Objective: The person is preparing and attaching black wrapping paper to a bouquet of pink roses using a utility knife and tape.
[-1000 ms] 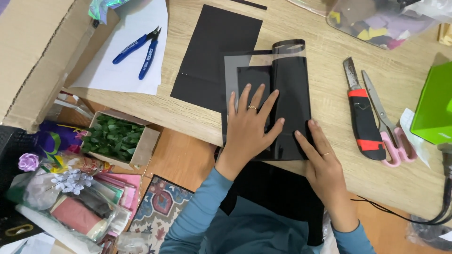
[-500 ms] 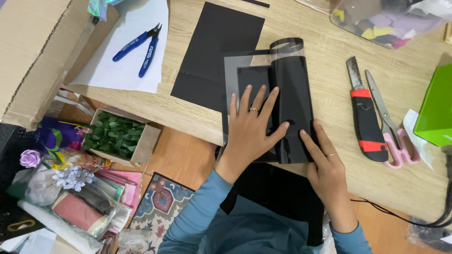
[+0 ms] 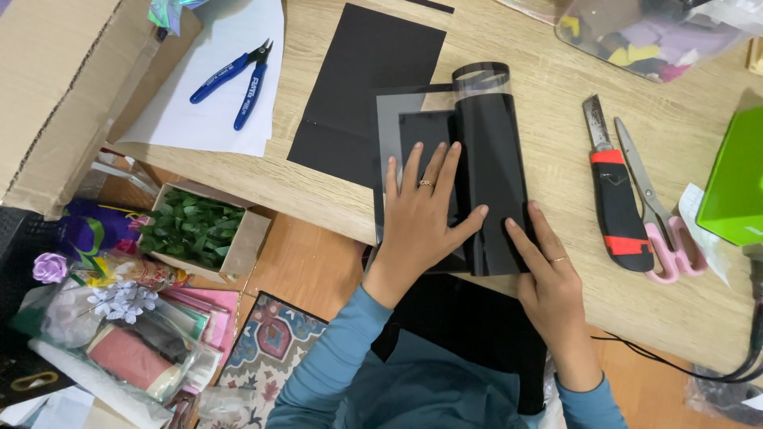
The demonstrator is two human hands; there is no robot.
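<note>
Barely shifted, my left hand (image 3: pixel 425 214) presses spread fingers (image 3: pixel 445 171) flat on the dark film sheet (image 3: pixel 493 159); right hand (image 3: pixel 548 270) fingertips pin its lower edge.

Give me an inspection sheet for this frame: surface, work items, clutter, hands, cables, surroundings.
Surface: light wooden table.
Work items: dark translucent film, its far end curling up, over a black sheet.
Clutter: blue pliers on white paper; utility knife; pink-handled scissors; green box.
Hands: left hand flat on the film; right hand pressing its near edge.
Cables: black cable at right.
Surroundings: cardboard box, box of green leaves.
</note>
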